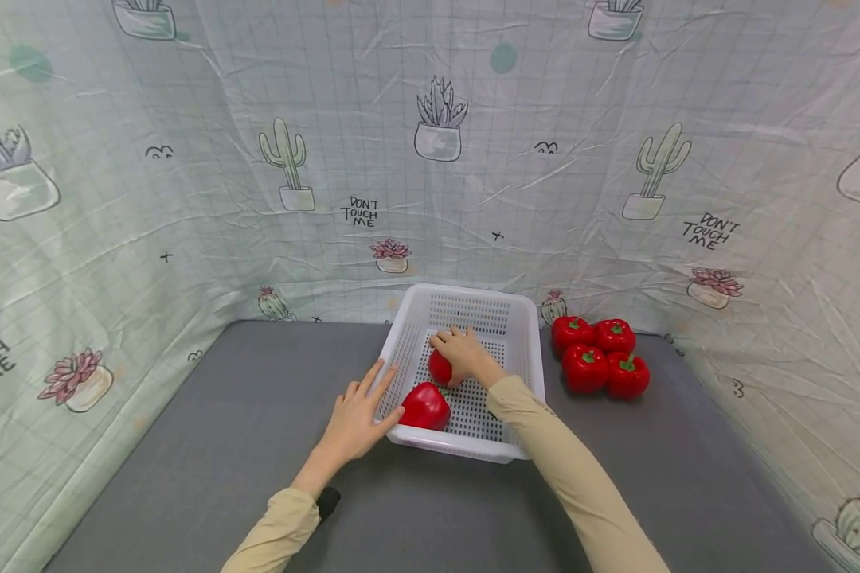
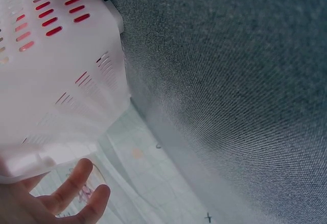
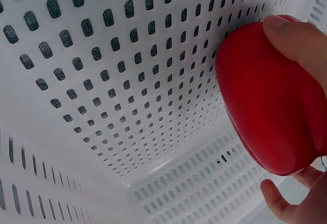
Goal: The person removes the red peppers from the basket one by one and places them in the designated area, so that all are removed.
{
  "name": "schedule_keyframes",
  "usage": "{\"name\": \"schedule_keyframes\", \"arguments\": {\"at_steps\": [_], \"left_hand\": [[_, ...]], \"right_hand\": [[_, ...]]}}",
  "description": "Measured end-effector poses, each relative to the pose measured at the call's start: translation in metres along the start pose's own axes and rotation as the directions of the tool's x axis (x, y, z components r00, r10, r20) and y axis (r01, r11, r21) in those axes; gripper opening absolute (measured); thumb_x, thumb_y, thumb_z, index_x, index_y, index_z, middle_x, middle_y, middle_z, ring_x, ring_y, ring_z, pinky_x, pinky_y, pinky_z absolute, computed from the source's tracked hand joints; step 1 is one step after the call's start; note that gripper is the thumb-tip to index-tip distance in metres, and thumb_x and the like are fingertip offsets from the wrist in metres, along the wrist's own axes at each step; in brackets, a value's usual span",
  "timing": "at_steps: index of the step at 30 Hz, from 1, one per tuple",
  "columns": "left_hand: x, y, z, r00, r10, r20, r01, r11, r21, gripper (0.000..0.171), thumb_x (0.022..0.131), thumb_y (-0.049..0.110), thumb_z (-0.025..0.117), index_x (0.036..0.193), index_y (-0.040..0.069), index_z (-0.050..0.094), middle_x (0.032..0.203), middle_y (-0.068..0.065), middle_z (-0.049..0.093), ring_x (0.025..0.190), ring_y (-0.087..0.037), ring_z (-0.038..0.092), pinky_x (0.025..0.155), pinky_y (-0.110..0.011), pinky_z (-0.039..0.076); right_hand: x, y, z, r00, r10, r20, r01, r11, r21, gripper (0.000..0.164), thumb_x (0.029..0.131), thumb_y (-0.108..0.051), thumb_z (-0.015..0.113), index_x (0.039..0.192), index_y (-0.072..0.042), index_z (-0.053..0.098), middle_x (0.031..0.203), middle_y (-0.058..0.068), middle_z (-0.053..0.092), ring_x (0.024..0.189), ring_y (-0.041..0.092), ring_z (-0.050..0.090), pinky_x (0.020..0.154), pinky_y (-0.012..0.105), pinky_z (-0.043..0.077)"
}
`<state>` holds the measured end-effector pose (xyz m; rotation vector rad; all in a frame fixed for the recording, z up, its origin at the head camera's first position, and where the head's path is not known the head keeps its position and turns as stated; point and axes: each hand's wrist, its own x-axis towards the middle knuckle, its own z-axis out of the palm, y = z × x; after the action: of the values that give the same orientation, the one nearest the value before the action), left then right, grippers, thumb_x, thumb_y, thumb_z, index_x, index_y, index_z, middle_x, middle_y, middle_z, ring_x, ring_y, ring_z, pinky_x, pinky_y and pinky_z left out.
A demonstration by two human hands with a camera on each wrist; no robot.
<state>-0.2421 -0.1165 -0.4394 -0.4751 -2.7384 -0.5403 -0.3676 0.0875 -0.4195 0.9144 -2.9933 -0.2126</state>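
A white perforated plastic basket (image 1: 466, 452) stands on the grey tabletop. Inside it, my right hand (image 1: 466, 356) grips a red bell pepper (image 1: 440, 368), thumb on one side and fingers on the other. The right wrist view shows this bell pepper (image 3: 268, 96) large and glossy, low over the slotted floor. Another red bell pepper (image 1: 425, 407) lies in the basket's near left corner. My left hand (image 1: 354, 418) rests at the left rim by that corner, fingers spread outside and thumb over the edge. From the left wrist, fingers (image 2: 76, 183) extend past the rim.
Several red bell peppers (image 1: 586, 368) sit in a tight cluster on the tabletop (image 1: 258, 414), right of the basket. A pale cloth (image 1: 344, 143) printed with potted cacti hangs behind and along both sides. The basket's far wall stands close to it.
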Motion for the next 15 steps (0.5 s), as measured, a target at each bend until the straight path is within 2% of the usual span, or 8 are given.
{"name": "schedule_keyframes", "arguments": {"at_steps": [10, 15], "left_hand": [[0.0005, 0.0003, 0.0013, 1.000, -0.001, -0.003, 0.001, 1.000, 0.002, 0.065, 0.080, 0.044, 0.054, 0.138, 0.023, 0.033, 0.145, -0.007, 0.029, 0.102, -0.028, 0.045, 0.076, -0.045, 0.042], [0.0003, 0.0003, 0.0015, 1.000, -0.008, 0.002, 0.008, 1.000, -0.006, 0.065, 0.081, 0.045, 0.054, 0.138, 0.022, 0.033, 0.146, -0.006, 0.028, 0.102, -0.028, 0.045, 0.076, -0.046, 0.041]], "right_hand": [[-0.0033, 0.0056, -0.0049, 0.999, 0.052, -0.010, -0.052, 0.999, -0.011, 0.082, 0.059, -0.035, 0.080, 0.130, -0.026, 0.040, 0.131, 0.007, 0.042, 0.119, 0.032, 0.042, 0.094, 0.059, 0.033], [-0.0051, 0.0089, -0.0074, 0.998, 0.065, -0.015, -0.066, 0.998, -0.014, 0.087, 0.058, -0.035, 0.081, 0.133, -0.027, 0.038, 0.131, 0.009, 0.040, 0.120, 0.034, 0.041, 0.094, 0.060, 0.031]]}}
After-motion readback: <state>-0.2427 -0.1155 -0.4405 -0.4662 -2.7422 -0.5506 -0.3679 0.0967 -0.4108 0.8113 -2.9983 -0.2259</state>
